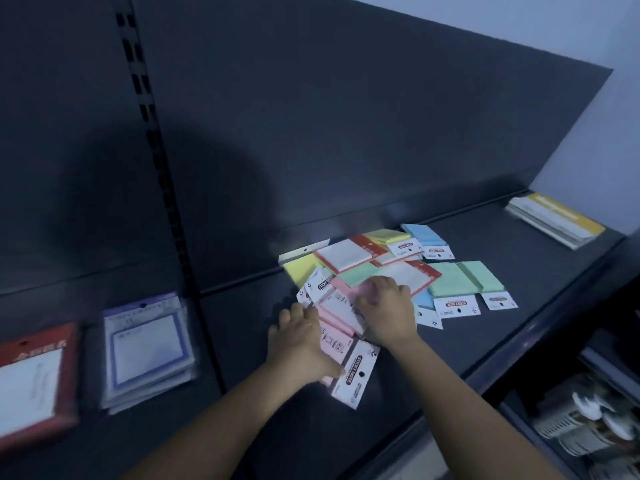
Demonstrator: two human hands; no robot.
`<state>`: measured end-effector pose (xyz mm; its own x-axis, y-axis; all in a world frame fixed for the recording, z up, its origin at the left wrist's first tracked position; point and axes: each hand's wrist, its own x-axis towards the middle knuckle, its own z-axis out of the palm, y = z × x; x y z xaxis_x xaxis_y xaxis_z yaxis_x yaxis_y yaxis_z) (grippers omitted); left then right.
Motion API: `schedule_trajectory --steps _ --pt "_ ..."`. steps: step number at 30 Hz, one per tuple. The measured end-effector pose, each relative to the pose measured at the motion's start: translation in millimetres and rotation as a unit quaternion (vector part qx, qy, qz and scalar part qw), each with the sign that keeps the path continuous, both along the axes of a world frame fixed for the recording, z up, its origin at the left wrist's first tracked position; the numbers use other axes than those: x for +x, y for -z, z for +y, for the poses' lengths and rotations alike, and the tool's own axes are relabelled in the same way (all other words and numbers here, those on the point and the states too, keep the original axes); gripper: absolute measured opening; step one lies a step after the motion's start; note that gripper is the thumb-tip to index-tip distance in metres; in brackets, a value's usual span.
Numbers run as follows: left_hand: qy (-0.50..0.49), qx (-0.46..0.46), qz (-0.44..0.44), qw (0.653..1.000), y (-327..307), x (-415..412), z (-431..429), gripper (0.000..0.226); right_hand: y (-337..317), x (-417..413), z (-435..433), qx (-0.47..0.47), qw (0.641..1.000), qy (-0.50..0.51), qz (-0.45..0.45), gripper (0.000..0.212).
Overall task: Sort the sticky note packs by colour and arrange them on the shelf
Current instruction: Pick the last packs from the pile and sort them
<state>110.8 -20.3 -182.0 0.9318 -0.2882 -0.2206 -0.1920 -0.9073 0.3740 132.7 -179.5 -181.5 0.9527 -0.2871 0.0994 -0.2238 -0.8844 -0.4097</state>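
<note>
I see the long dark grey metal shelf (491,327). A loose pile of sticky note packs (453,282) is spread over its middle, in yellow, green, blue, pink and red-bordered white, and reaches the back edge. Toward the shelf's left end lies a red-framed white pad (31,386). Just beside it is a stack of purple-bordered white pads (147,348). In the far right corner sits a stack of white pads with a yellow strip (557,221). On the pile's near side, the left hand (301,341) lies flat with straight fingers. It presses a pink sticky note pack with a white header card (337,348), which points toward the front edge. Just beside it, the right hand (389,311) curls its fingers round a second pink pack (344,285) within the pile.
</note>
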Motion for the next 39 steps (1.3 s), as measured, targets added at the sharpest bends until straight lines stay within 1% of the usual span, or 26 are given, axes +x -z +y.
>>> schedule_trajectory --steps 2,4,6,8,10,13,16,18,20,22,24,26,28,29,30,32,33,34,37,39 --pt "-0.031 -0.01 0.03 0.999 -4.8 1.7 -2.1 0.095 4.3 7.3 -6.9 -0.023 0.999 -0.03 0.007 0.051" --pt "-0.071 -0.005 0.066 0.995 -9.5 1.8 -3.7 0.103 6.9 14.1 -14.2 -0.023 0.998 -0.057 0.024 0.058" --pt "-0.113 -0.006 0.096 0.989 -13.1 0.1 -4.9 0.104 8.0 19.4 -21.8 -0.015 0.996 -0.081 0.044 0.066" --pt "-0.149 -0.044 0.118 0.981 -14.2 -3.7 -5.7 0.09 7.8 21.6 -27.6 -0.001 0.993 -0.096 0.063 0.077" --pt "-0.171 -0.093 0.119 0.974 -14.3 -10.6 -4.6 0.072 7.2 24.2 -30.5 0.013 0.992 -0.099 0.075 0.086" --pt "-0.223 -0.159 0.105 0.956 -14.6 -23.3 -1.1 0.06 3.7 25.6 -34.6 0.038 0.99 -0.113 0.078 0.093" --pt "-0.29 -0.228 0.097 0.924 -16.2 -33.0 4.5 0.038 -0.8 19.8 -38.2 0.051 0.985 -0.13 0.098 0.103" --pt "-0.319 -0.265 0.087 0.906 -18.9 -38.5 8.0 0.024 -1.6 13.2 -36.9 0.026 0.984 -0.137 0.113 0.111" --pt "-0.344 -0.303 0.083 0.885 -22.3 -45.2 10.5 0.016 -1.9 5.1 -33.3 -0.002 0.982 -0.145 0.121 0.116" --pt "-0.367 -0.34 0.081 0.862 -24.9 -53.5 13.2 0.012 -3.5 -1.2 -31.1 0.013 0.984 -0.14 0.111 0.113" --pt "-0.388 -0.374 0.076 0.839 -26.4 -62.5 17.1 0.011 -7.4 -5.7 -30.8 0.042 0.983 -0.153 0.096 0.104" --pt "-0.415 -0.414 0.064 0.808 -27.9 -71.2 23.1 0.01 -10.8 -8.0 -30.1 0.115 0.975 -0.172 0.077 0.092" --pt "-0.443 -0.461 0.05 0.767 -29.5 -80.1 31.4 0.007 -13.5 -8.5 -26.4 0.169 0.966 -0.182 0.076 0.087" --pt "-0.455 -0.488 0.044 0.744 -30.2 -84.8 35.7 0.008 -13.4 -8.6 -23.5 0.164 0.964 -0.191 0.087 0.087" --pt "-0.466 -0.513 0.038 0.72 -30.4 -89.7 40.0 0.01 -13.1 -9.5 -19.8 0.128 0.964 -0.209 0.106 0.087" --pt "-0.487 -0.552 0.018 0.677 -29.3 -99.8 47.7 0.019 -10.1 -11.8 -11.0 -0.015 0.954 -0.261 0.145 0.088" --pt "-0.495 -0.564 0.008 0.661 -28.3 -104.8 51.3 0.023 -9.1 -13.6 -7.1 -0.066 0.946 -0.28 0.149 0.09" --pt "-0.501 -0.572 0.0 0.649 -27.0 -109.8 54.5 0.027 -9.5 -15.2 -3.5 -0.086 0.942 -0.287 0.151 0.092" --pt "-0.514 -0.582 -0.019 0.63 -21.6 -123.5 63.7 0.028 -12.0 -20.0 4.3 -0.066 0.953 -0.269 0.124 0.093" --pt "-0.524 -0.587 -0.028 0.617 -18.3 -130.1 70.9 0.028 -13.1 -25.2 9.0 -0.034 0.959 -0.261 0.103 0.088"
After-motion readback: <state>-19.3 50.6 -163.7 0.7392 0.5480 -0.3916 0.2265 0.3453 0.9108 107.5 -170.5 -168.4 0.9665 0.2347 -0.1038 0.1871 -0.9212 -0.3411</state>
